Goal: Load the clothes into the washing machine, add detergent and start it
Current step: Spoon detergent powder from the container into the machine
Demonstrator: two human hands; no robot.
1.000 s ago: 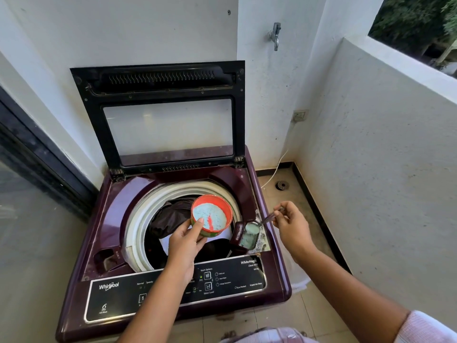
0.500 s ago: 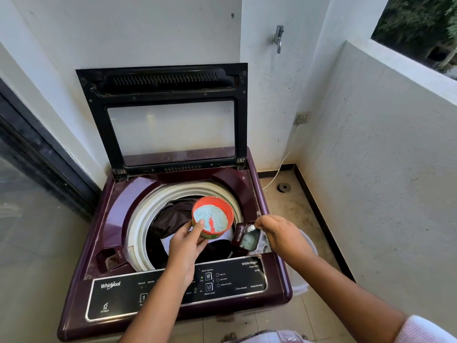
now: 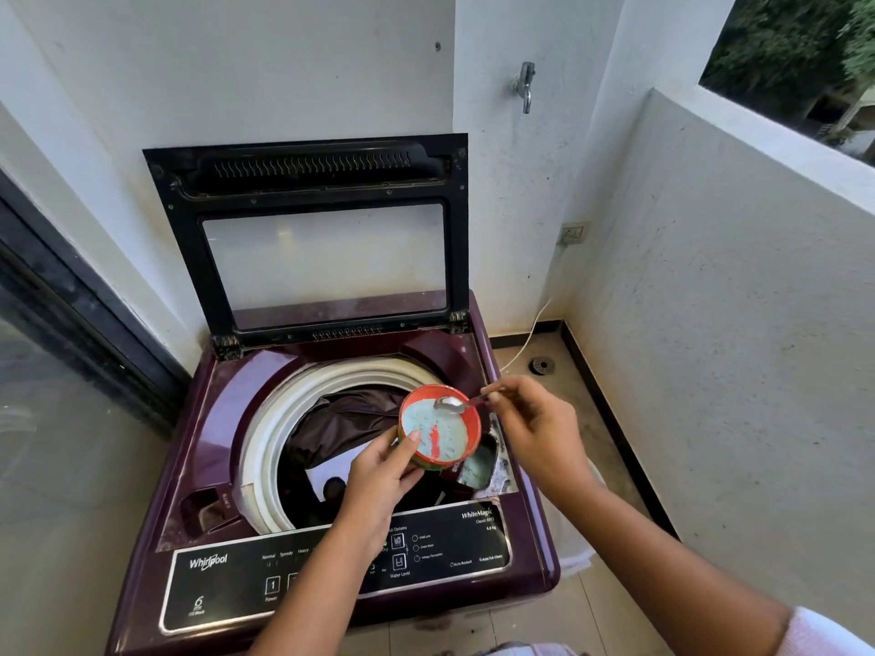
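Moved: spoon [image 3: 450,405] is now lifting back from the detergent drawer [image 3: 478,466] into the orange tub [image 3: 440,428] | left hand [image 3: 383,471] is clamping the tub; right hand [image 3: 535,428] is pinching the spoon | judgement: scooping level, carrying low over the drawer | clothes [image 3: 341,428] are sitting in the drum | count: one tub, one spoon, one washing machine [image 3: 227,409], lid [image 3: 308,229] standing open at the far side

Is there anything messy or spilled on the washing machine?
Yes, a little. Around the detergent tray, at the machine's front right corner, pale powdery residue is crusted on the maroon top. The inside rim of the orange tub is smeared with blue-white powder too. The lid stands open as it should.
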